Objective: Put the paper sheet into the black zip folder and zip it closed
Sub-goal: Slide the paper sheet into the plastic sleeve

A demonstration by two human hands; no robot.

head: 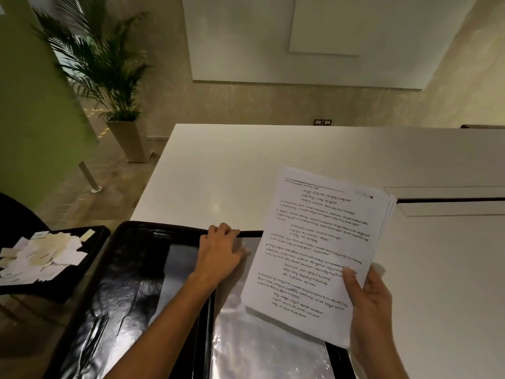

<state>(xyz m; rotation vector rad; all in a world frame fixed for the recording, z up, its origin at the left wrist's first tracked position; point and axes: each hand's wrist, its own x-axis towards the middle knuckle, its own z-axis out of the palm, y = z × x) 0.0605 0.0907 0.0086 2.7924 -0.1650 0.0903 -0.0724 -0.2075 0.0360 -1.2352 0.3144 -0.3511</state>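
The black zip folder point(123, 283) lies open at the near left edge of the white table, its glossy black cover to the left and a clear plastic sleeve point(262, 348) on its right half. My left hand point(218, 255) rests on the top edge of the sleeve, fingers curled over it. My right hand point(369, 305) grips a thin stack of printed paper sheets point(314, 250) by the lower right corner, tilted above the folder's right side. The sheets' lower edge touches or hovers just over the sleeve.
The white table point(273, 165) stretches ahead and to the right, with a dark slot point(448, 200) in its surface. A black tray point(90, 242) with several paper scraps sits to the left. A potted palm point(117, 86) stands on the floor beyond.
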